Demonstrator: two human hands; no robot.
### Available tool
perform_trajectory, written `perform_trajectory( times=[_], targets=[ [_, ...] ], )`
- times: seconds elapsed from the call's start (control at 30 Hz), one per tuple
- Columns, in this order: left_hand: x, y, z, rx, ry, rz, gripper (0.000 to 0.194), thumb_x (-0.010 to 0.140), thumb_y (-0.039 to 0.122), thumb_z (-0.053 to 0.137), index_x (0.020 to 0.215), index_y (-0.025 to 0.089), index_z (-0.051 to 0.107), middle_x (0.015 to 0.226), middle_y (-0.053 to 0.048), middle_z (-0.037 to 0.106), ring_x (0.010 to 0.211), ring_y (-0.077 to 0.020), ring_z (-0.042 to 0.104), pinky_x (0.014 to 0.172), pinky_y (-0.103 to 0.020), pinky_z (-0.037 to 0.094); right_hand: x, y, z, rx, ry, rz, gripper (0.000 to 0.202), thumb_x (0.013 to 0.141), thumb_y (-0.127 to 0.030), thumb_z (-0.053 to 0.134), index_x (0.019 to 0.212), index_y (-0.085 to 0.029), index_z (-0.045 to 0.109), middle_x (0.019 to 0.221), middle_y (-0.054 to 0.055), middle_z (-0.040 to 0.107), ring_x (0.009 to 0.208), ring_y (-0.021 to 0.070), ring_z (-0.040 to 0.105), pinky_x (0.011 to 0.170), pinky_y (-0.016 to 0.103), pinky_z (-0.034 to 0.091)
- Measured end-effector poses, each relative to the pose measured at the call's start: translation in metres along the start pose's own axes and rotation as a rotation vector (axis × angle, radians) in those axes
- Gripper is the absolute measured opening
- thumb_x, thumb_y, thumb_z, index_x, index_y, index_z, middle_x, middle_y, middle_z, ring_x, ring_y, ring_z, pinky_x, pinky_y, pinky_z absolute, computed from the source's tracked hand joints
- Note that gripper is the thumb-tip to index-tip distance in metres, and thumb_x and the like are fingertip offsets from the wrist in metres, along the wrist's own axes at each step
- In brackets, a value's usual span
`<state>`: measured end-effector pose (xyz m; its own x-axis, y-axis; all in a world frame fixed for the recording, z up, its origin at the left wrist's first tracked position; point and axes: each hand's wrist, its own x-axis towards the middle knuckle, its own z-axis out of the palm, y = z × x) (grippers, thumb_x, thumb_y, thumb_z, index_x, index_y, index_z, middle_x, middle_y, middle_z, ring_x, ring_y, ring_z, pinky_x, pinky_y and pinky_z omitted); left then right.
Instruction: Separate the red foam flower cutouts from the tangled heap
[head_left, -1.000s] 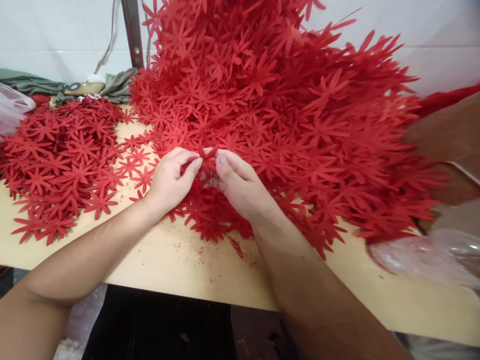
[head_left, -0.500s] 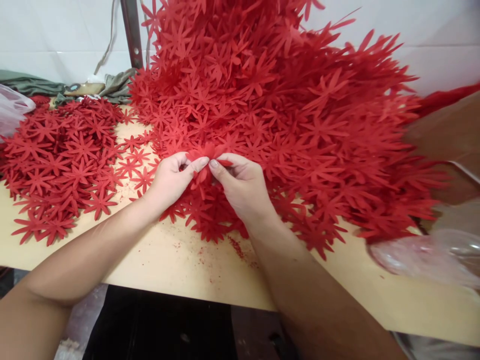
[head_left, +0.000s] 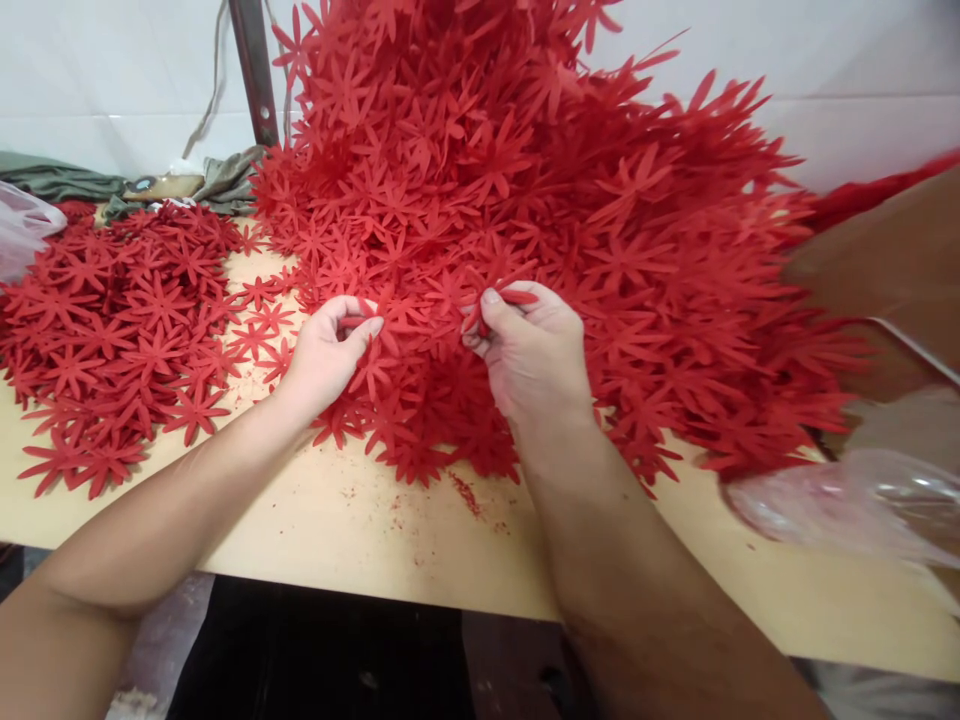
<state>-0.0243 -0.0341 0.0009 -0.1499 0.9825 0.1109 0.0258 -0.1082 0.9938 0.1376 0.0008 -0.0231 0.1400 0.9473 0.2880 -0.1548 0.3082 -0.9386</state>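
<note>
My left hand (head_left: 326, 350) pinches a red flower-shaped cutout between thumb and index finger; its petals blend into the pile behind. A short way to the right, my right hand (head_left: 540, 350) is closed on another red flower-shaped cutout (head_left: 519, 297), with petals sticking out on both sides of the thumb. A gap separates the two hands. Both are over the front of a large heaped pile of red flower-shaped cutouts (head_left: 450, 220) with long narrow petals. How many layers each hand holds, I cannot tell.
A lower pile of darker red cutouts (head_left: 127, 320) lies at the left on the pale table (head_left: 337, 540). Red crumbs dot the tabletop. Behind stand a metal post (head_left: 253, 70) and crumpled grey-green cloth (head_left: 64, 180). Clear plastic (head_left: 832, 505) and a brown carton (head_left: 885, 260) are at the right.
Half a second ago the hands met at one red flower piece. They have since moved apart, the right hand going right with red petals in it. The view has shifted slightly.
</note>
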Motion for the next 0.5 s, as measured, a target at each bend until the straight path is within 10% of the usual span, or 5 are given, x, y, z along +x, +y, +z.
perform_trajectory(
  times=[0.3,0.5],
  targets=[
    [0.001,0.003,0.0,0.07,-0.03,0.011,0.011,0.072,0.016,0.062,0.065,0.016,0.054,0.055,0.006,0.048,0.051,-0.0057,0.036,0.053,-0.021,0.032,-0.016,-0.015,0.015,-0.034,-0.103,0.05,0.045,0.071,-0.06,0.062,0.058,-0.022,0.042,0.043,-0.007,0.04,0.035,0.0058,0.033,0.035,0.023,0.028],
    [0.004,0.001,-0.001,0.078,-0.006,-0.029,0.024,0.073,0.022,0.067,0.058,0.017,0.048,0.052,0.006,0.045,0.05,-0.006,0.036,0.053,-0.022,0.031,-0.02,-0.017,0.017,-0.062,-0.245,-0.032,0.03,0.071,-0.047,0.069,0.072,-0.023,0.052,0.061,-0.005,0.052,0.055,0.0083,0.048,0.056,0.025,0.045]
  ],
)
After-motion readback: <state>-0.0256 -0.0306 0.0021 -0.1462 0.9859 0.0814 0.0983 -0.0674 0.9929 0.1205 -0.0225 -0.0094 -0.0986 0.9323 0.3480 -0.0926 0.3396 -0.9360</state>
